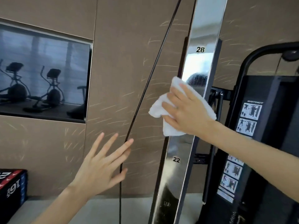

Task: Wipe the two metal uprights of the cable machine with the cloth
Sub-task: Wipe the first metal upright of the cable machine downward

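My right hand [186, 110] lies flat with fingers [176, 92] spread over a white cloth [157, 109], pressing it against the shiny metal upright [202, 65] of the cable machine. The cloth bunches under my palm and sticks out past my fingertips to the left and below, covering the upright between the printed numbers 28 and 22. My left hand [103, 164] is open and holds nothing; its spread fingers [119, 149] touch a thin black cable [145, 88] that runs diagonally just left of the upright. Only one upright is in view. Right of it stands the machine's black frame [246, 67] with instruction stickers [250, 110]. Behind is a brown scuffed wall [116, 78] with a dark screen [43, 73] reflecting exercise machines. A black box [11, 188] sits at lower left.
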Available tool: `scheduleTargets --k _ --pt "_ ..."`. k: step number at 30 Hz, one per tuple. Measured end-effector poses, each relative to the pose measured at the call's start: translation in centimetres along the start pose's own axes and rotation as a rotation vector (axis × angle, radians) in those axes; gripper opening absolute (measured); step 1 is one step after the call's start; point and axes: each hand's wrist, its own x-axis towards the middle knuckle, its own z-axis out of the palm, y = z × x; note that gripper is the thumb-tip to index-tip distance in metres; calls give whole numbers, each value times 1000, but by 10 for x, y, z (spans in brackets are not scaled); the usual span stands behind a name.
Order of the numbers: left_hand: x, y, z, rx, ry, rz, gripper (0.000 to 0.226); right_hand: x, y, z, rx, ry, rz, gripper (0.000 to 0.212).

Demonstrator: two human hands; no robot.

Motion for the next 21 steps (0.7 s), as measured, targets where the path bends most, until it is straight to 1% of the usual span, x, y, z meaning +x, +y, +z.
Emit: scheduleTargets --k 2,4,7,11,12,14,16,18,21 --pt "1 1 7 -33 6 -9 46 15 10 -4 17 -11 64 42" --pt "2 1 10 -62 25 -19 46 13 -1 -5 53 -29 41 45" --pt "1 1 11 -105 58 -22 45 -9 -38 -6 68 -90 -35 43" --pt "0 1 12 -158 60 -14 46 -62 -107 -4 69 -304 -229 41" --pt "0 1 12 -168 65 -13 46 -73 -118 -5 65 -333 -284 42" --pt "0 0 9 -187 89 -12 44 -78 -115 -4 54 -298 -337 41" --pt "0 0 9 -220 108 -9 43 -60 -88 -5 35 -215 -274 39" --pt "0 0 11 -242 103 -11 41 -31 -53 -10 3 -134 -130 38" --pt "1 2 16 -260 83 -21 40 5 -15 -14 21 -99 94 37"
